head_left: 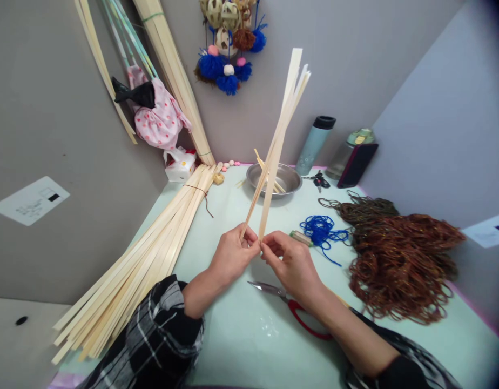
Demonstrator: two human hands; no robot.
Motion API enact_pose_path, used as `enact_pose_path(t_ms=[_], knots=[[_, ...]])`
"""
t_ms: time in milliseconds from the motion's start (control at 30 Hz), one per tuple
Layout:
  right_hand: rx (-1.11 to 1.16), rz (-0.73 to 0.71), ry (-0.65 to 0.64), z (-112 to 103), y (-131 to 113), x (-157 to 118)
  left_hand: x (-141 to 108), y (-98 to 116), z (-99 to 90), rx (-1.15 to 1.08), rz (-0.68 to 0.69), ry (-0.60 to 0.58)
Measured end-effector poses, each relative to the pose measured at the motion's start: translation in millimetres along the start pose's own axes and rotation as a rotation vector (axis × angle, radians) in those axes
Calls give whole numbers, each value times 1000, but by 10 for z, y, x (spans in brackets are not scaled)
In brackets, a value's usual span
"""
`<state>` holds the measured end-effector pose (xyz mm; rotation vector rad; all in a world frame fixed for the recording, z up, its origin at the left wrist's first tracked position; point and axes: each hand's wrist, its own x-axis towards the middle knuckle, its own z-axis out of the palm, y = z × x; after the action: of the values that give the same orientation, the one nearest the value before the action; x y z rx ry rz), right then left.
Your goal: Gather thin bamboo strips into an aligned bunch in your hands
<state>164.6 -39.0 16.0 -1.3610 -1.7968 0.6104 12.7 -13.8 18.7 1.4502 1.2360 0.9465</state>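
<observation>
Red-handled scissors (282,293) lie below centre on a pale green bench (233,340), with a bundle of flat strips (152,254) at left, a metal bowl (293,186) above centre, brown yarn (399,265) at right.

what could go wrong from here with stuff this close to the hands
The long, pale flat strips are held near their lower ends and spread at the top, so they might slip out of line. The metal scissors with red handles lie close to the right hand, which could brush them. The loose tangle of blue yarn nearby might snag it.
</observation>
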Motion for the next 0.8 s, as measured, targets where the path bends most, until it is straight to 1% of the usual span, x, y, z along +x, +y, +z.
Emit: enact_pose_path(t_ms=[100, 300, 433, 567, 800], knots=[[-6, -18, 21, -3, 3, 16, 8, 6, -2, 2, -3, -5], [276, 164, -97, -48, 20, 86, 13, 48, -48, -21, 34, -93], [298, 193, -131, -61, 36, 114, 27, 3, -64, -14, 71, -128], [328, 206, -173, -72, 48, 122, 43, -51, -56, -55, 108, -172], [382, 275, -208, -94, 51, 134, 50, -114, -8, -127, 106, -216]])
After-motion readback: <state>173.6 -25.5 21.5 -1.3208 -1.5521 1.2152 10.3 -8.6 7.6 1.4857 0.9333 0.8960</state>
